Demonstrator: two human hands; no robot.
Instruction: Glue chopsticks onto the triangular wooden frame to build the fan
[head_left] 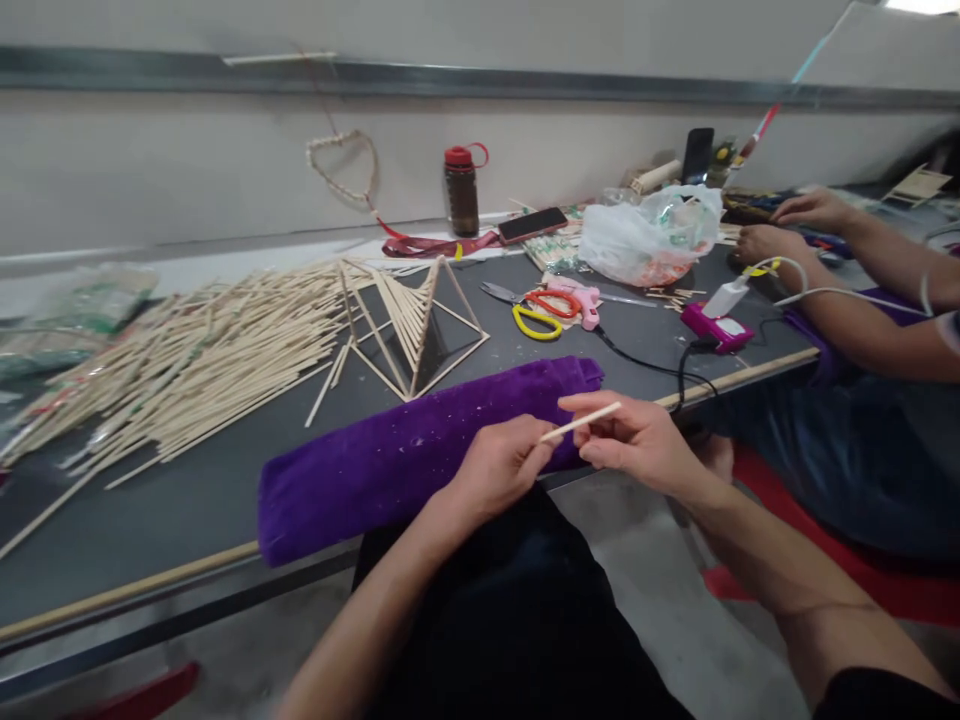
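Note:
My left hand (504, 462) is closed over the near end of a short pale wooden stick (589, 419). The stick points up and to the right, in front of my right hand (637, 440). That hand has its thumb and fingers apart around the stick; I cannot tell whether they touch it. Below and behind both hands, a folded purple towel (420, 440) lies along the table edge. Beyond the towel stands an angular frame of glued sticks (411, 330), with a fan of slanted sticks across its middle.
A big pile of loose sticks (232, 350) covers the table's left side. Scissors (537, 312), a pink glue gun (581, 300) and a magenta power block (716, 328) lie behind my hands. Farther back are a bottle (461, 195) and a plastic bag (645, 240). A co-worker's hands (780, 240) are at right.

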